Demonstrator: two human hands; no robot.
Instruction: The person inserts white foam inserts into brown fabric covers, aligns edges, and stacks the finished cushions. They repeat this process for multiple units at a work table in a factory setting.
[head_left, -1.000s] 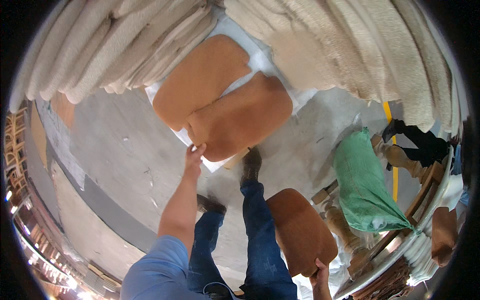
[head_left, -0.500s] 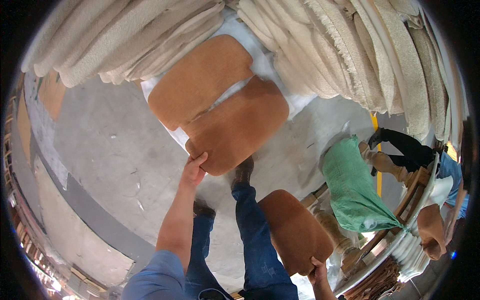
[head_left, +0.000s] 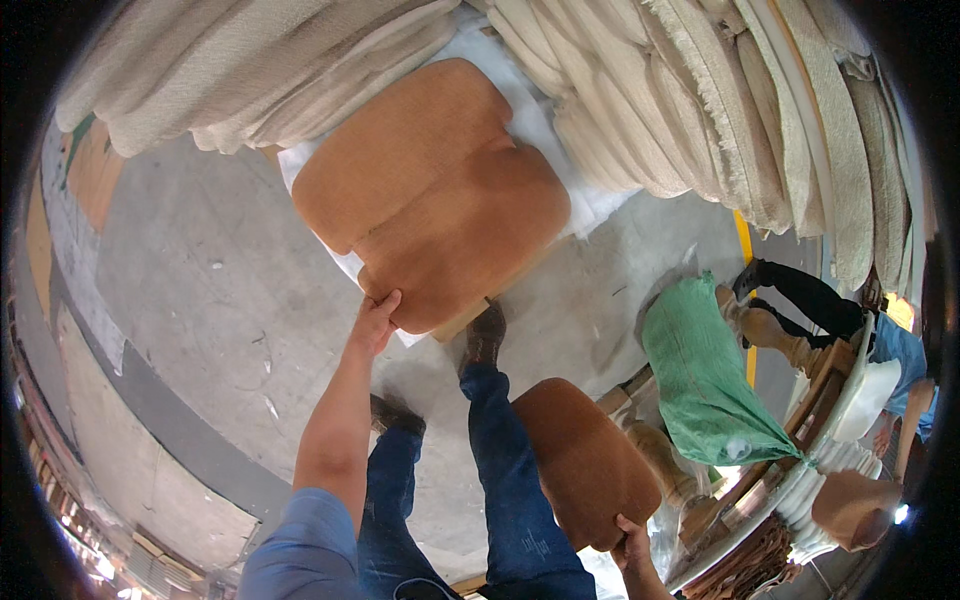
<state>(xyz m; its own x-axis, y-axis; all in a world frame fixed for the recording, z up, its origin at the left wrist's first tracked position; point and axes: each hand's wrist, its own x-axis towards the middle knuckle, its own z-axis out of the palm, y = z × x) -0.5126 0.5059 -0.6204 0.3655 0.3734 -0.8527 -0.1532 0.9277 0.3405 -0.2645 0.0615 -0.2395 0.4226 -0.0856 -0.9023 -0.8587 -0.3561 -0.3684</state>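
My left hand [head_left: 374, 322] pinches the near left corner of a brown, rounded, felt-like mat [head_left: 470, 245], thumb on top. This mat lies against or slightly over a second brown mat [head_left: 400, 150] of similar shape on the far side. Beneath both is a white sheet [head_left: 594, 205], with a tan edge showing below the nearer mat. My right hand [head_left: 632, 545] grips the lower edge of a third brown mat [head_left: 590, 465], which hangs beside my right leg. The fingers under each held mat are partly hidden.
Thick cream fleecy rolls or folds [head_left: 270, 70] line the far side, with more [head_left: 680, 110] at the right. A tied green sack [head_left: 700, 370] stands right, near a wooden frame [head_left: 820, 390]. Beyond it a co-worker in a blue shirt [head_left: 895, 350] is beside another brown piece [head_left: 850, 508].
The mat in my left hand has moved away from me, closing the white gap to the far mat. My right hand still holds its mat. The co-worker's brown piece has shifted and tilted.
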